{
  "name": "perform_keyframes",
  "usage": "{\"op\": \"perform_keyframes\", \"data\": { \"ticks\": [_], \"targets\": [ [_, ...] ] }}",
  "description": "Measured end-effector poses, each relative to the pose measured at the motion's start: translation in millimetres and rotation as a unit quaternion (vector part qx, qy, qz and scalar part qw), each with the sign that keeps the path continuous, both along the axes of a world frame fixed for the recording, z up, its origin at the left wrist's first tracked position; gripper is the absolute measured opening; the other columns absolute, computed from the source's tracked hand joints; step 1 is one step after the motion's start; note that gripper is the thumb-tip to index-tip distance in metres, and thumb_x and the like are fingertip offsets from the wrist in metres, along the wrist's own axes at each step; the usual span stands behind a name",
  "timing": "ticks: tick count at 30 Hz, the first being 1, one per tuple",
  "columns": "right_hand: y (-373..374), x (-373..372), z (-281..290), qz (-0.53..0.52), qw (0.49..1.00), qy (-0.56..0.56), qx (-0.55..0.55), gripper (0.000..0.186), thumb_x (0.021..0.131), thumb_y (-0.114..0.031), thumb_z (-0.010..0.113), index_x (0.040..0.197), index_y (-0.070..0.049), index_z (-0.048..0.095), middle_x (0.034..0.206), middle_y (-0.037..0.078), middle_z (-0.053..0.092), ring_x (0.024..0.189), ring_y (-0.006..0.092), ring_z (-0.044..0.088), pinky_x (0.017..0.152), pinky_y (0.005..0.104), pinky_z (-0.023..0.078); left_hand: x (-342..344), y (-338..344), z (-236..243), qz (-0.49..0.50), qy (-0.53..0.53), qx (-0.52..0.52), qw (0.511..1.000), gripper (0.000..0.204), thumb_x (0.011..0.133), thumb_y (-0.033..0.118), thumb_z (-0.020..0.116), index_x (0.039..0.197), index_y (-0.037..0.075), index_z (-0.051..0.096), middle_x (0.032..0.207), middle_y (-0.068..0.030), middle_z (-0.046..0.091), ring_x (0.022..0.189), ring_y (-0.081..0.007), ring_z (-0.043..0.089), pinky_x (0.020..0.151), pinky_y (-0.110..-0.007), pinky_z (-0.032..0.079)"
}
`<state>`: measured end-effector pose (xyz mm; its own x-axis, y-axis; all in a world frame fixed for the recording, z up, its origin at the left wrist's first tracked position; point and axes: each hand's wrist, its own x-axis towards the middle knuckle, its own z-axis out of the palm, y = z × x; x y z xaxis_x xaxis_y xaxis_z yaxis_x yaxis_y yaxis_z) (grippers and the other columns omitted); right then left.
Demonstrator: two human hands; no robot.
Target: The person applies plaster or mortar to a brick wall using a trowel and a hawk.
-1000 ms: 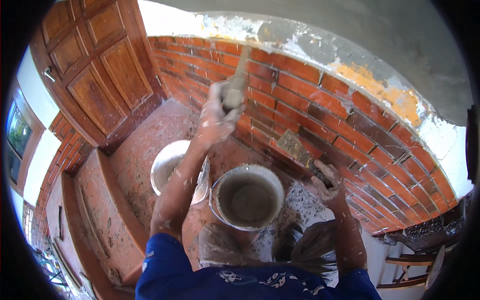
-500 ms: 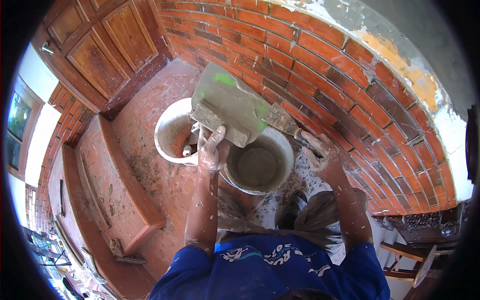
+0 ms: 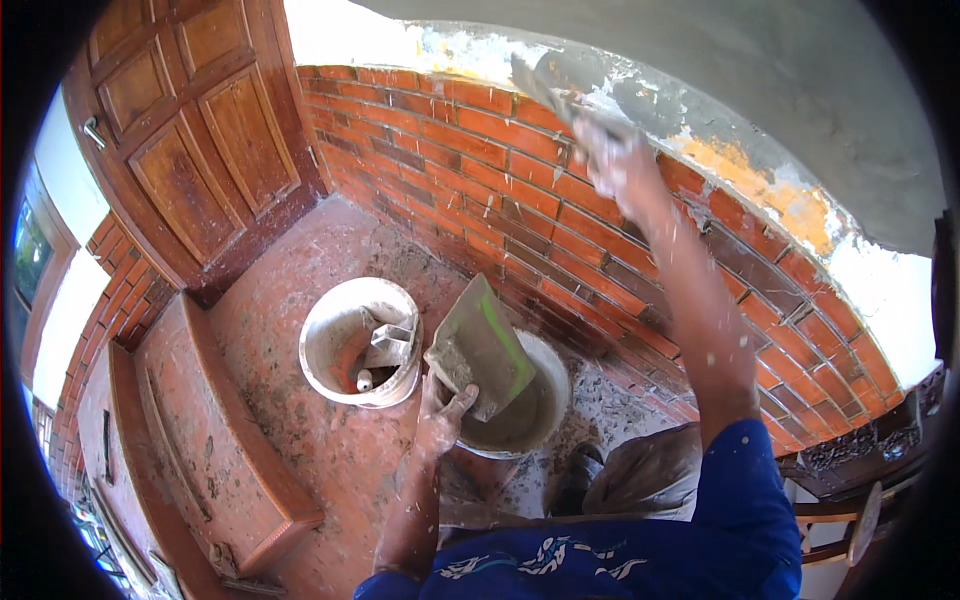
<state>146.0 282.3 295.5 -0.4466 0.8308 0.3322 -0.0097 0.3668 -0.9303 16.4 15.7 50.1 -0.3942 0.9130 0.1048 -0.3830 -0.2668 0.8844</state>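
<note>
My left hand (image 3: 440, 415) grips a mortar board (image 3: 492, 340), a flat grey slab with a bright green patch. It is tilted steeply above a round bucket (image 3: 558, 400), hiding part of the bucket's opening. My right hand (image 3: 612, 158), blurred by motion, is raised to the wall and closed on a trowel (image 3: 540, 88). The trowel's blade lies against or close to the patchy plaster band (image 3: 600, 75) just above the bricks; contact cannot be made out. Both forearms are spattered.
A white bucket (image 3: 312, 350) with tools inside stands left of the mortar board. Steps (image 3: 235, 430) lie at the left, and a wooden door (image 3: 190, 140) stands at the far left. The red brick wall (image 3: 560, 240) curves along the right. Splatter covers the floor (image 3: 270, 300).
My right hand has lifted the trowel from beside the mortar board up to the wall's plaster band. The board has tipped from nearly flat to steep. The view has shifted upward.
</note>
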Motion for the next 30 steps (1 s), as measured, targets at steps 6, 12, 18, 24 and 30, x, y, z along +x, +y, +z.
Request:
{"op": "perform_keyframes", "data": {
  "ticks": [6,12,18,24,30],
  "targets": [
    [93,36,31,0.022,0.990,0.073,-0.122,0.032,0.092,-0.030,0.064,0.106,-0.001,0.064,0.069,0.004,0.054,0.044,0.0086,0.040,0.035,0.0215,0.027,3,4,-8,0.022,-0.033,-0.013,0.999,0.060,0.088,0.000,0.061,0.140,0.000,0.031,0.134,-0.0122,0.047,0.122,-0.0204,0.047,0.105,-0.035,0.037],
    [30,55,30,-0.133,0.990,-0.016,0.053,0.034,0.091,-0.029,0.066,0.107,0.002,0.064,0.059,0.000,0.052,0.040,0.0077,0.036,0.035,0.0251,0.028,-3,1,-5,0.023,-0.100,-0.012,0.995,0.058,0.087,-0.001,0.060,0.139,-0.001,0.034,0.132,-0.0119,0.050,0.121,-0.0204,0.048,0.104,-0.034,0.038],
    [106,27,48,-0.054,0.996,-0.069,-0.030,0.048,0.087,-0.035,0.071,0.116,0.001,0.062,0.071,0.004,0.057,0.047,0.0112,0.046,0.036,0.0271,0.030,2,34,9,0.004,-0.083,0.016,0.996,0.059,0.086,-0.001,0.062,0.139,-0.001,0.035,0.132,-0.0122,0.050,0.121,-0.0204,0.048,0.105,-0.034,0.037],
    [38,120,30,-0.181,0.983,0.010,0.014,0.043,0.088,-0.038,0.069,0.103,0.002,0.065,0.075,0.005,0.059,0.051,0.0083,0.046,0.037,0.0233,0.031,-14,52,45,0.000,-0.067,0.021,0.998,0.064,0.087,0.009,0.065,0.142,0.000,0.032,0.131,-0.0137,0.050,0.119,-0.0228,0.050,0.103,-0.036,0.040],
    [-49,173,-48,-0.178,0.984,0.026,0.009,0.042,0.093,-0.035,0.064,0.119,-0.002,0.063,0.067,-0.001,0.056,0.043,0.0028,0.039,0.037,0.0197,0.027,-44,155,172,0.076,0.227,0.110,0.965,0.062,0.088,0.018,0.065,0.139,0.001,0.035,0.125,-0.0134,0.054,0.111,-0.0221,0.054,0.095,-0.037,0.046]
  ]
}}
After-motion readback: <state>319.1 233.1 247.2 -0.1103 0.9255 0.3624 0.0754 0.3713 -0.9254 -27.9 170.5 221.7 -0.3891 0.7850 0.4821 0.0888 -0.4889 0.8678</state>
